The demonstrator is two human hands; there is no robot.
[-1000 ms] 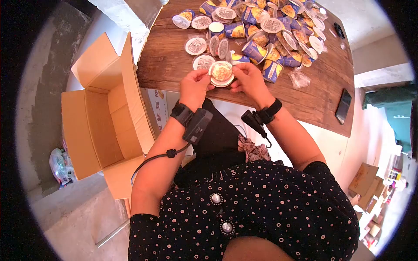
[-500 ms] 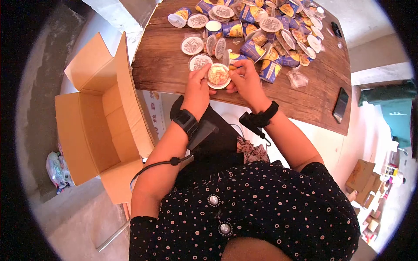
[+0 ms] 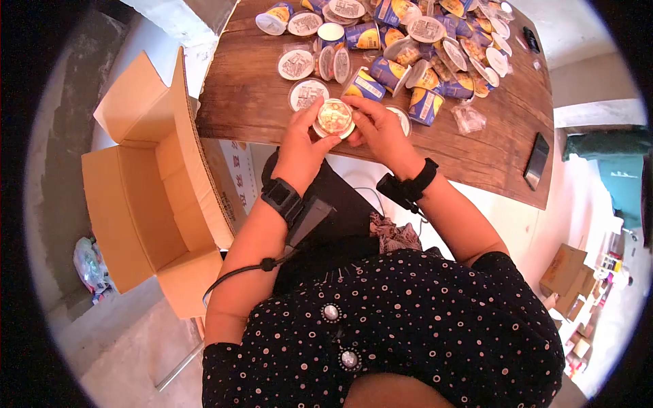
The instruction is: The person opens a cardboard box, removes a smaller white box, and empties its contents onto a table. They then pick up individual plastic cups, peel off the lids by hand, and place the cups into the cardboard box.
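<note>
Between both hands, at the table's near edge, is a small round tub [image 3: 335, 117] with a clear top and pale yellowish pieces inside. My left hand [image 3: 303, 141] grips its left side, thumb at the near rim. My right hand [image 3: 381, 132] is closed on its right side, fingers bent at the rim. Just beyond the tub lies a white printed lid [image 3: 308, 94]. A blue and yellow paper cup [image 3: 364, 85] lies tilted behind my right hand. Beside that hand, another round white-rimmed piece [image 3: 399, 120] is partly hidden by it.
Many blue-yellow cups and clear-lidded tubs are heaped on the wooden table [image 3: 490, 153]. A clear plastic packet [image 3: 469, 118] lies right of the cups. Near the right edge rests a phone [image 3: 536, 161]. An open cardboard box [image 3: 146, 204] stands at left.
The view has shifted slightly. My right fingers have moved up over the tub's far right rim, and the left thumb has come to its near side. The white-rimmed piece beside my right hand shows more.
</note>
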